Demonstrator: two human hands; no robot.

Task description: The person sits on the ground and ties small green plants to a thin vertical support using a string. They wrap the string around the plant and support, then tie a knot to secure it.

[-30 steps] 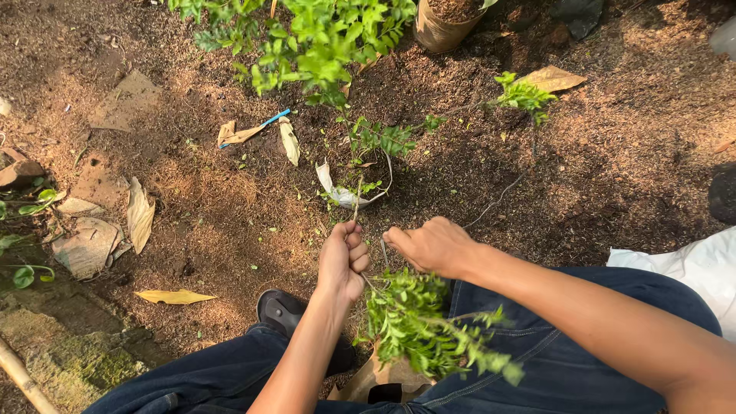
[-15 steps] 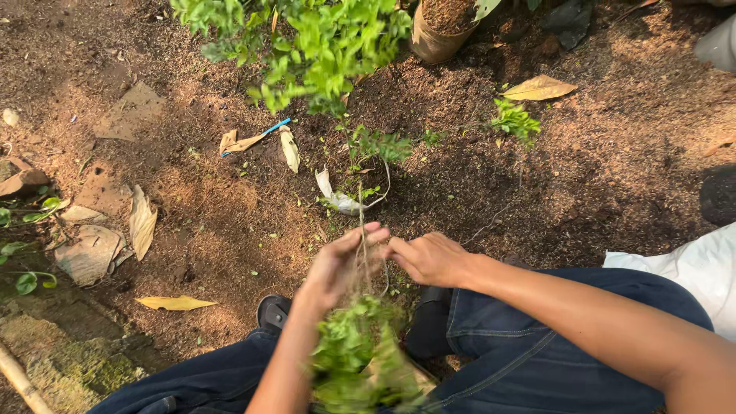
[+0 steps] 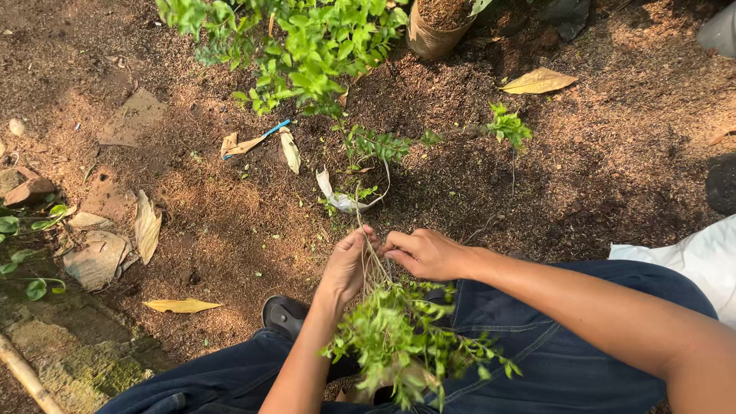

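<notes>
Crouching over bare brown soil, a person in dark blue jeans [image 3: 552, 360] grips a small uprooted seedling [image 3: 406, 337] with both hands, seen from the head camera looking straight down. The left hand [image 3: 346, 264] is curled around the thin pale stem and roots, fingers pressed together on them; the right hand [image 3: 425, 253] pinches the same stem just beside it, thumb and fingertips closed on the roots. The seedling's leafy green top hangs down toward the person's lap, between the knees, while its bare roots point up and away from the body. A black shoe [image 3: 285, 314] shows below the left wrist. Beyond the hands, a torn white wrapper [image 3: 337, 198] lies on the ground with a few small sprouts [image 3: 376, 144] rooted near it. Farther off stands a leafy green shrub [image 3: 299, 38] and a brown planting bag [image 3: 433, 31] filled with soil. Dry fallen leaves [image 3: 146, 226] are scattered to the left, and a white sack [image 3: 690, 253] lies at the right edge.
</notes>
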